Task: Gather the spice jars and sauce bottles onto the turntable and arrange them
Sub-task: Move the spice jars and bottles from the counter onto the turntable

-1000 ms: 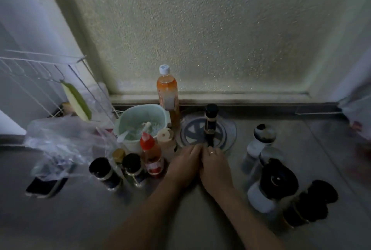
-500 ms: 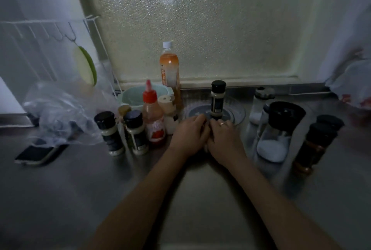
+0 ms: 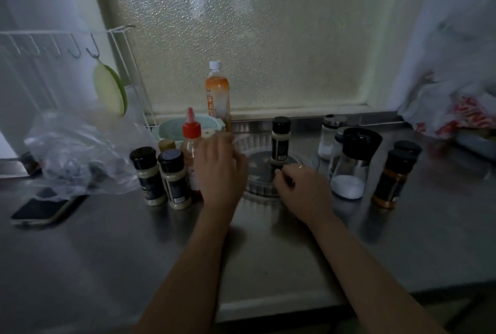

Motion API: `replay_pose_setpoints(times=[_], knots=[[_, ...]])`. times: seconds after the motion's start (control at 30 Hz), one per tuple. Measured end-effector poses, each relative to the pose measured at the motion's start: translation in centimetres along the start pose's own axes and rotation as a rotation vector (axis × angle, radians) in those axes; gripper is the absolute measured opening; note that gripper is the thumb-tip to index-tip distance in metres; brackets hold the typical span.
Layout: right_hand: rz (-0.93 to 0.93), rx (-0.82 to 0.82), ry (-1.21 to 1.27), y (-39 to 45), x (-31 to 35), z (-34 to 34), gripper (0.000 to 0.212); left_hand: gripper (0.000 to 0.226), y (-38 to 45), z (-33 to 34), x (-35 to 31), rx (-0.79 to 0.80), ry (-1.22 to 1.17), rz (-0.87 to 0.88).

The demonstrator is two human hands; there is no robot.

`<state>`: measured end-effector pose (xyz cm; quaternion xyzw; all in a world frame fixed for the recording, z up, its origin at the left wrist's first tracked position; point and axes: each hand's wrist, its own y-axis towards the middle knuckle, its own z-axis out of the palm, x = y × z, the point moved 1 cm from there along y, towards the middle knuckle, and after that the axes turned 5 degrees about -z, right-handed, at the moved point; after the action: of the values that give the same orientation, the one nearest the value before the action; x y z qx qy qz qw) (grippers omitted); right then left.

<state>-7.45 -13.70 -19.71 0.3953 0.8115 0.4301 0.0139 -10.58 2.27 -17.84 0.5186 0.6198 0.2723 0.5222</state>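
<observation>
fingers (image 3: 281,175) now apart, seemingly off turntable (image 3: 259,170)

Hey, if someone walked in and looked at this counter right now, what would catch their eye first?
Probably the two bare hands at the centre: the left hand reaching toward the cluster of bottles on the left, the right hand at the near rim of the round turntable. On the turntable stands a single black-capped spice jar. Behind, against the frosted window, the tall orange bottle stands out, with a red-capped sauce bottle in front of it.
</observation>
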Motion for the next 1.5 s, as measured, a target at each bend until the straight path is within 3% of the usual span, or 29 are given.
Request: replay_pose_setpoints(times=[0.1, 0.23, 0.33, 0.47, 0.67, 0.8, 0.93, 1.0, 1.1, 1.2, 1.3, 1.5], knots=[[-0.094, -0.348, -0.135, 0.0, 0.1, -1.4, 0.012, 0.044, 1.5, -0.2, 1.6, -0.262, 0.135, -0.124], [0.207, -0.663, -0.223, -0.1, -2.2, -2.9, 0.036, 0.065, 1.7, 0.3, 1.7, -0.150, 0.168, -0.248], [0.325, -0.693, -0.104, 0.1, -3.0, -3.5, 0.050, 0.077, 2.0, 0.6, 1.7, -0.035, 0.068, -0.275], [0.358, -0.644, -0.008, 0.2, -3.7, -3.2, 0.065, 0.076, 2.4, 0.3, 1.5, 0.053, -0.108, -0.306], [0.583, -0.592, 0.054, 0.0, -4.4, -2.8, 0.075, 0.067, 2.5, 0.0, 1.2, 0.023, -0.108, -0.302], [0.422, -0.691, 0.199, 0.2, -3.5, -3.5, 0.068, 0.063, 2.6, -0.5, 0.7, -0.047, -0.076, -0.222], [0.162, -0.842, 0.416, 0.2, -2.2, -4.1, 0.060, 0.060, 3.2, -1.5, -0.1, -0.111, -0.222, -0.173], [0.091, -0.813, 0.520, 0.7, -1.3, -3.9, 0.064, 0.052, 4.0, -2.2, -1.3, -0.199, -0.308, -0.124], [0.103, -0.638, 0.635, 1.5, -0.4, -2.8, 0.068, 0.051, 5.0, -2.0, -3.3, -0.248, -0.492, -0.116], [0.135, -0.418, 0.598, 2.0, -0.9, -1.1, 0.073, 0.056, 4.8, -1.0, -5.0, -0.089, -0.694, -0.278], [0.172, -0.288, 0.560, 1.9, -1.3, -0.3, 0.081, 0.054, 3.8, 0.5, -5.1, 0.046, -0.759, -0.293], [0.260, -0.272, 0.549, 1.8, -1.5, -0.3, 0.086, 0.056, 3.8, 2.8, -3.8, 0.251, -0.805, -0.350]])
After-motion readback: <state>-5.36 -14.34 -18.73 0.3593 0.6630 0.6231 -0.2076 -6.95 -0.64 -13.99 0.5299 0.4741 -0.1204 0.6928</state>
